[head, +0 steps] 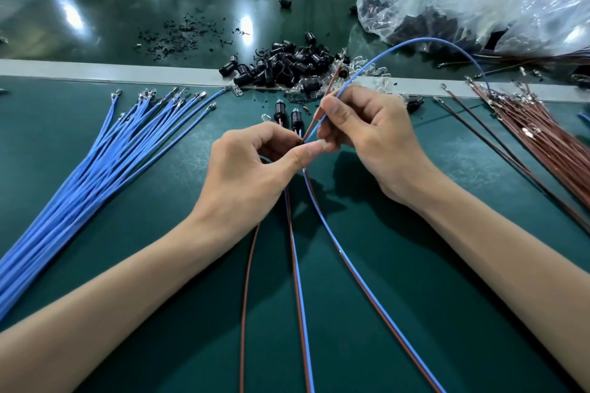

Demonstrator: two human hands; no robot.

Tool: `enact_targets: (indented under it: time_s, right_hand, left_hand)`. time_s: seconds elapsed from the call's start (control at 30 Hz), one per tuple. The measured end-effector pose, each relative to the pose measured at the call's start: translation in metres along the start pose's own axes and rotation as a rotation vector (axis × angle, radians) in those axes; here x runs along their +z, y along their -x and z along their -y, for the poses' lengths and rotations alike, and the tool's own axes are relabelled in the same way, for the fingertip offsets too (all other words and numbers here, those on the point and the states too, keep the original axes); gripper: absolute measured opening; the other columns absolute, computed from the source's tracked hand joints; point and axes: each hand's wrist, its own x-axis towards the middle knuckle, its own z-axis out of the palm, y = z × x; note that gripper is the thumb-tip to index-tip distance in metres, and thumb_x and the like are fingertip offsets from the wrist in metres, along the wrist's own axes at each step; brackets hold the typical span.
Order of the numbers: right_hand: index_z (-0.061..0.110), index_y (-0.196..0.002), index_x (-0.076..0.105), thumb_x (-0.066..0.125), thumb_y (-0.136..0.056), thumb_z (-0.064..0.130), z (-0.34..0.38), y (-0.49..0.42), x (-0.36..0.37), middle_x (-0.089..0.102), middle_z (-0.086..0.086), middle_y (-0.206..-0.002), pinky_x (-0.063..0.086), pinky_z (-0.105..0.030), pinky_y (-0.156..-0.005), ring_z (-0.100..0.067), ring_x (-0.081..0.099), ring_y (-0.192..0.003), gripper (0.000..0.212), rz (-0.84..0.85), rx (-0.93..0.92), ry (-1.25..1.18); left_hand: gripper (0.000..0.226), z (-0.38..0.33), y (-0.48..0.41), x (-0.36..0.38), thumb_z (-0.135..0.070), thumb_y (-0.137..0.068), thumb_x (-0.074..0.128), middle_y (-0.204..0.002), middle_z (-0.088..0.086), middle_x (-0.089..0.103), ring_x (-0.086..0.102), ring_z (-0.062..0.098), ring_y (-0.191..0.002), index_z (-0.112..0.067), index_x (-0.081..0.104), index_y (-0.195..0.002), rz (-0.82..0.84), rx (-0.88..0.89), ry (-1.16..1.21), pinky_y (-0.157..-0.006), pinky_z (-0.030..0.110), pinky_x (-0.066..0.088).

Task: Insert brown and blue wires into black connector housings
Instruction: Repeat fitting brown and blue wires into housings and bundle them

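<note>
My left hand (252, 166) pinches a small black connector housing (299, 141), mostly hidden between thumb and fingers. My right hand (367, 134) pinches a blue wire (415, 40) and a brown wire (332, 81) together just above that housing. The blue wire arcs up and right over the table. Two finished housings (289, 115) with wires lie just beyond my left hand. Their brown and blue wire pairs (298, 281) run toward me under my hands.
A fan of loose blue wires (105, 153) lies at the left. A bundle of brown wires (542, 137) lies at the right. A pile of black housings (287, 64) sits on the grey rail beyond my hands. A clear plastic bag (463, 0) with more housings stands at the back right.
</note>
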Motion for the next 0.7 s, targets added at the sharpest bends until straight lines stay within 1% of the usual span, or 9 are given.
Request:
enact_targets:
  time_s: [0.07,0.17,0.3,0.47,0.53,0.63,0.7]
  right_hand:
    - [0.014,-0.074,0.06,0.052,-0.095,0.012,0.0006,0.0001,-0.0004,0.062,0.006,-0.058,0.05,-0.021,-0.055,-0.009,0.057,-0.052,0.022,-0.014,-0.001,-0.006]
    - [0.012,-0.075,0.06,0.05,-0.095,0.012,0.0014,0.0005,-0.0006,0.063,0.005,-0.058,0.05,-0.021,-0.054,-0.008,0.058,-0.051,0.022,-0.054,-0.025,-0.039]
    - [0.011,-0.077,0.059,0.05,-0.095,0.012,0.002,0.0015,-0.0005,0.065,0.005,-0.057,0.05,-0.02,-0.053,-0.008,0.059,-0.049,0.02,0.013,0.007,-0.02]
    - [0.011,-0.076,0.059,0.049,-0.096,0.011,0.0025,0.0015,-0.001,0.064,0.004,-0.057,0.051,-0.022,-0.053,-0.008,0.059,-0.049,0.022,-0.033,-0.001,-0.049]
    - [0.011,-0.076,0.058,0.048,-0.096,0.01,0.0025,0.0013,-0.0006,0.063,0.004,-0.056,0.049,-0.02,-0.052,-0.008,0.058,-0.048,0.022,-0.005,0.004,-0.036]
    - [0.01,-0.075,0.057,0.047,-0.096,0.009,0.0021,0.0011,-0.0001,0.063,0.004,-0.055,0.048,-0.019,-0.051,-0.007,0.057,-0.048,0.024,0.03,0.024,-0.03]
    - [0.011,-0.075,0.057,0.046,-0.097,0.009,0.0023,0.001,-0.0004,0.063,0.004,-0.055,0.049,-0.019,-0.051,-0.007,0.057,-0.048,0.024,0.002,0.017,-0.048]
  left_hand:
    - [0.016,0.0009,-0.0004,0.0,-0.034,-0.074,0.077,-0.055,-0.019,0.06,0.048,-0.005,-0.05,-0.021,0.068,-0.069,-0.012,-0.006,0.002,-0.054,0.005,0.035]
    - [0.017,0.0011,-0.0007,0.0005,-0.034,-0.073,0.077,-0.053,-0.02,0.058,0.046,-0.006,-0.048,-0.02,0.068,-0.069,-0.027,-0.015,0.009,-0.052,0.005,0.034]
    - [0.019,0.001,0.0,0.0002,-0.035,-0.072,0.078,-0.051,-0.019,0.056,0.043,-0.004,-0.047,-0.021,0.066,-0.066,-0.023,-0.023,0.029,-0.049,0.007,0.034]
    - [0.021,0.0012,-0.0003,0.0004,-0.036,-0.071,0.078,-0.051,-0.017,0.055,0.043,-0.003,-0.048,-0.019,0.068,-0.068,-0.028,-0.036,0.043,-0.049,0.007,0.034]
    - [0.021,0.0008,0.0,0.0005,-0.036,-0.071,0.079,-0.051,-0.017,0.056,0.043,-0.003,-0.047,-0.019,0.068,-0.067,-0.017,-0.034,0.043,-0.049,0.007,0.034]
    - [0.023,0.0001,0.0004,0.0003,-0.041,-0.068,0.077,-0.05,-0.017,0.056,0.043,-0.003,-0.047,-0.02,0.067,-0.066,-0.007,-0.03,0.045,-0.049,0.007,0.033]
    - [0.028,-0.0005,0.0001,0.0004,-0.047,-0.063,0.074,-0.051,-0.017,0.056,0.044,-0.003,-0.048,-0.02,0.067,-0.066,-0.011,-0.031,0.059,-0.05,0.007,0.034]
